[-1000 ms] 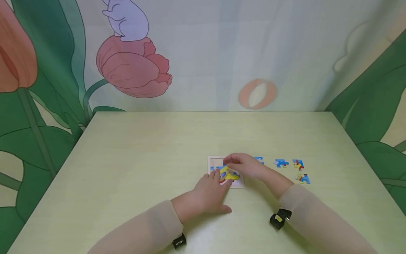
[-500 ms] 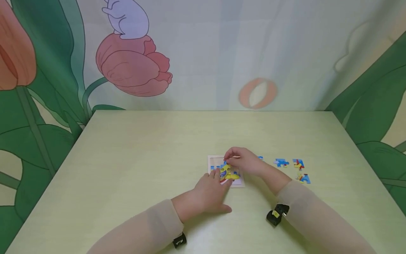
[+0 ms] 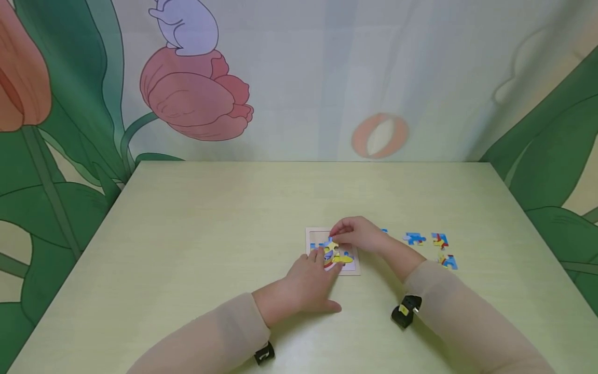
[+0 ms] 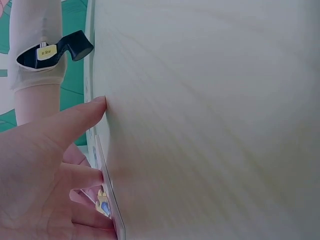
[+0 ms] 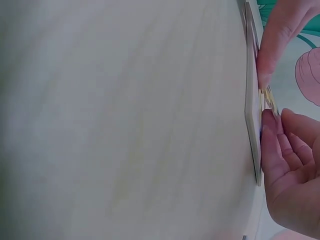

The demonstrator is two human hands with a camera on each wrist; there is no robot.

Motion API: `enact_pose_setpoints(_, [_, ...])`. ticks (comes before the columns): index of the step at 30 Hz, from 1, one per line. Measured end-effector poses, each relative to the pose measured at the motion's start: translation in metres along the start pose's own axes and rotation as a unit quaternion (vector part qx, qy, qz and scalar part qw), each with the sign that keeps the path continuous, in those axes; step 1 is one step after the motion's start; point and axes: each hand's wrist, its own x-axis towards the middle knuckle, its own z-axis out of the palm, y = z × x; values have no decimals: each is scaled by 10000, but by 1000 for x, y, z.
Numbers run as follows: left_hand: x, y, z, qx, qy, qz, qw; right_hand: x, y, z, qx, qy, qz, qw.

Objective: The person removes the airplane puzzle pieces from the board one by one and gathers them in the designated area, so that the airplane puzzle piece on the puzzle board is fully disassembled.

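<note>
A small jigsaw tray (image 3: 350,273) with a pale frame lies on the table, holding pieces of a yellow and blue picture. My left hand (image 3: 308,285) rests on its lower left part, fingers spread and fairly straight, the thumb out on the table. At the tray's upper middle, my right hand (image 3: 362,236) pinches a yellow and blue puzzle piece (image 3: 333,244) between thumb and fingers. In the right wrist view that puzzle piece (image 5: 270,100) stands tilted over the tray, near the tip of a left finger (image 5: 272,45). The left hand hides part of the picture.
Several loose puzzle pieces (image 3: 414,238) lie right of the tray, one partly hidden behind the right hand. Bands with black camera mounts (image 3: 406,311) sit at both wrists. A printed curtain (image 3: 289,78) hangs behind the table's far edge.
My right hand has shifted slightly up over the tray, and the pinched piece has turned and tilted to show more yellow. The left hand has stayed in place.
</note>
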Motion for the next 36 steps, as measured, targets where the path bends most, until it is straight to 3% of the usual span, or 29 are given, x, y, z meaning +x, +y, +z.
enact_pose_setpoints(11, [1,1,0,-62,-59,-33,10000,1,3,-2,289,155,260,9991])
enact_pose_setpoints(36, [-2,1,-3,71,-30,-36,10000,-14,8,-19,469,230,233,9984])
